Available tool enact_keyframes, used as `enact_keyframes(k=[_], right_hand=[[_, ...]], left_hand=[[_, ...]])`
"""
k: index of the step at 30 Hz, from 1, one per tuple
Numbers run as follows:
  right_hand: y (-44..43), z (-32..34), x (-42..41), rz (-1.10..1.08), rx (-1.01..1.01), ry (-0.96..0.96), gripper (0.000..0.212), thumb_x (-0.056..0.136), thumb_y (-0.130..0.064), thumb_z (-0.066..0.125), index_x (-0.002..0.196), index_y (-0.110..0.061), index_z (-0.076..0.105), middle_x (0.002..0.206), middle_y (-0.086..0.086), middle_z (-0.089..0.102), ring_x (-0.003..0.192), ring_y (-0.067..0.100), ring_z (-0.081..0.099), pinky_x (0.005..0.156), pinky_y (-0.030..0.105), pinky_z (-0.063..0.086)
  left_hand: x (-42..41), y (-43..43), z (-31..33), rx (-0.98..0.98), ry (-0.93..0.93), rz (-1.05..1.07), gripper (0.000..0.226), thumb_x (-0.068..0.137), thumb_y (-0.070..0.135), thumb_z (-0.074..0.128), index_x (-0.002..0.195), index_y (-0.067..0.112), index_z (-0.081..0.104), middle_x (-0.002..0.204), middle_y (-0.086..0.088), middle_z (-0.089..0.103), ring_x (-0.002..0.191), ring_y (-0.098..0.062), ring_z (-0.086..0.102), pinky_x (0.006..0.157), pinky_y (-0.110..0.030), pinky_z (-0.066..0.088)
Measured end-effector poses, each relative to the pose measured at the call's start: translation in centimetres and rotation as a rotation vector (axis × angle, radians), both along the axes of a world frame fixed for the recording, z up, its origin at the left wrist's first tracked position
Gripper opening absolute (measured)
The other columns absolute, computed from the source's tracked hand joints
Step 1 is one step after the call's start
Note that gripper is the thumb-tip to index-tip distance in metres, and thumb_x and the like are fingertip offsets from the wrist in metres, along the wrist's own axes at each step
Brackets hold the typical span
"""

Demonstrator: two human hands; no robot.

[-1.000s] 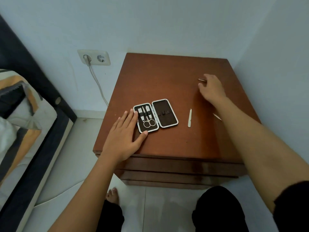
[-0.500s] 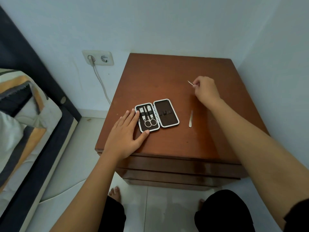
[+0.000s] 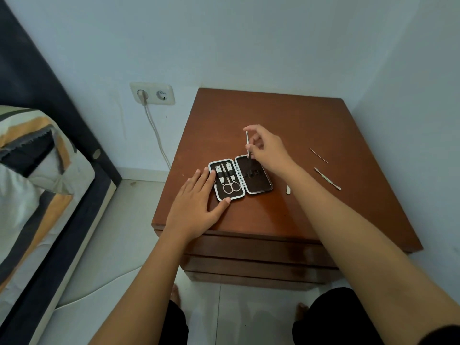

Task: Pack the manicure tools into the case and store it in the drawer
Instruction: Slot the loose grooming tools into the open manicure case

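Observation:
An open manicure case [image 3: 258,181] lies on the brown nightstand [image 3: 286,115]. Its left half holds scissors [image 3: 230,186] and two clippers under a strap. My left hand [image 3: 196,207] lies flat against the case's left edge, fingers apart. Above the far end of the case's right half, my right hand [image 3: 267,150] pinches a thin metal tool [image 3: 247,143] held nearly upright, tip down at the lining. Loose on the top to the right are a thin pick [image 3: 318,155], a cuticle pusher [image 3: 327,178] and a pale file [image 3: 288,189] partly hidden by my forearm.
Drawer fronts [image 3: 249,255] are shut below the nightstand top. A bed with a striped pillow [image 3: 37,155] stands at the left, a wall socket [image 3: 152,93] with a cable behind. My knees and bare feet are on the tiled floor in front.
My right hand picked up the thin tool at the back right of the top and carried it left to the case's right half. The left hand stayed put.

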State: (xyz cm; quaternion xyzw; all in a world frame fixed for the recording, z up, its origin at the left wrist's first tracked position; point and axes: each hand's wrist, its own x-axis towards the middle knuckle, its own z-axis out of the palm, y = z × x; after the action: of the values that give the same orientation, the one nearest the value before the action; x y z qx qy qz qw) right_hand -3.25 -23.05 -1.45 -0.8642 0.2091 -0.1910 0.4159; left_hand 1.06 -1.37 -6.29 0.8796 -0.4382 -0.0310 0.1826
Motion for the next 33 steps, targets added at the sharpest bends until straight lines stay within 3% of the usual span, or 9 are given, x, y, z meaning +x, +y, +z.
enact_keyframes(k=[4, 9, 12, 15, 18, 22, 27, 33], right_hand=[[-0.6, 0.0, -0.6, -0.001, 0.065, 0.03, 0.031, 0.084, -0.004, 0.061, 0.111, -0.019, 0.057, 0.081, -0.005, 0.055, 0.078, 0.021, 0.062, 0.083, 0.044, 0.057], [-0.3, 0.2, -0.9, 0.053, 0.058, 0.131, 0.027, 0.084, -0.008, 0.062, 0.108, -0.019, 0.055, 0.087, 0.002, 0.058, 0.074, 0.017, 0.056, 0.066, 0.022, 0.046], [-0.2, 0.2, -0.9, 0.07, 0.038, 0.198, 0.024, 0.083, -0.005, 0.062, 0.106, -0.013, 0.058, 0.088, 0.002, 0.057, 0.073, 0.015, 0.053, 0.064, 0.018, 0.043], [-0.1, 0.0, -1.1, 0.091, -0.114, 0.265, 0.017, 0.08, -0.005, 0.065, 0.096, -0.01, 0.065, 0.095, 0.003, 0.053, 0.082, 0.016, 0.056, 0.074, 0.022, 0.046], [0.2, -0.1, -2.0, 0.178, -0.217, 0.264, 0.03, 0.082, -0.009, 0.064, 0.112, -0.014, 0.061, 0.111, 0.002, 0.05, 0.097, 0.015, 0.053, 0.089, 0.026, 0.046], [0.6, -0.4, -3.3, 0.288, -0.439, 0.26, 0.038, 0.089, -0.011, 0.054, 0.127, -0.012, 0.055, 0.137, 0.003, 0.051, 0.127, 0.018, 0.044, 0.11, 0.032, 0.033], [1.6, -1.3, -4.7, 0.261, -0.513, 0.269, 0.038, 0.094, -0.014, 0.047, 0.132, -0.006, 0.049, 0.145, 0.007, 0.045, 0.136, 0.021, 0.036, 0.111, 0.028, 0.026], [2.9, -2.3, -6.3, 0.2, -0.445, 0.235, 0.041, 0.096, -0.016, 0.044, 0.136, -0.007, 0.044, 0.147, 0.006, 0.041, 0.138, 0.018, 0.032, 0.111, 0.021, 0.019]], left_hand=[[0.0, -0.1, -0.1, -0.006, 0.005, 0.003, 0.087, 0.078, 0.073, 0.014, 0.15, 0.026, 0.007, 0.159, 0.006, 0.007, 0.147, -0.01, 0.001, 0.115, -0.027, -0.001], [-0.1, -0.3, 0.0, -0.005, 0.02, 0.018, 0.089, 0.079, 0.075, 0.02, 0.151, 0.023, 0.01, 0.16, 0.004, 0.009, 0.147, -0.012, 0.002, 0.116, -0.029, 0.0], [-0.2, -0.4, 0.2, 0.012, 0.027, 0.035, 0.092, 0.078, 0.076, 0.022, 0.151, 0.022, 0.009, 0.16, 0.004, 0.009, 0.147, -0.013, 0.003, 0.116, -0.029, 0.001], [-0.8, -0.9, 0.4, 0.018, 0.037, 0.072, 0.098, 0.074, 0.078, 0.019, 0.15, 0.017, 0.007, 0.16, 0.0, 0.008, 0.147, -0.016, 0.002, 0.117, -0.031, 0.001], [-1.6, -1.3, 0.3, 0.011, 0.014, 0.106, 0.103, 0.07, 0.08, 0.011, 0.15, 0.015, 0.005, 0.16, -0.002, 0.007, 0.147, -0.018, 0.0, 0.117, -0.032, 0.0], [-1.5, -1.3, 0.1, 0.011, -0.006, 0.108, 0.098, 0.076, 0.078, 0.015, 0.15, 0.015, 0.004, 0.16, -0.002, 0.007, 0.147, -0.017, 0.0, 0.117, -0.031, -0.001], [-1.7, -1.3, 0.2, 0.005, -0.009, 0.111, 0.097, 0.076, 0.078, 0.016, 0.15, 0.015, 0.006, 0.16, -0.002, 0.009, 0.147, -0.017, 0.002, 0.117, -0.031, 0.001], [-1.6, -1.1, 0.3, -0.011, 0.001, 0.117, 0.091, 0.083, 0.074, 0.029, 0.15, 0.016, 0.007, 0.16, 0.0, 0.009, 0.147, -0.016, 0.002, 0.117, -0.031, 0.002]])
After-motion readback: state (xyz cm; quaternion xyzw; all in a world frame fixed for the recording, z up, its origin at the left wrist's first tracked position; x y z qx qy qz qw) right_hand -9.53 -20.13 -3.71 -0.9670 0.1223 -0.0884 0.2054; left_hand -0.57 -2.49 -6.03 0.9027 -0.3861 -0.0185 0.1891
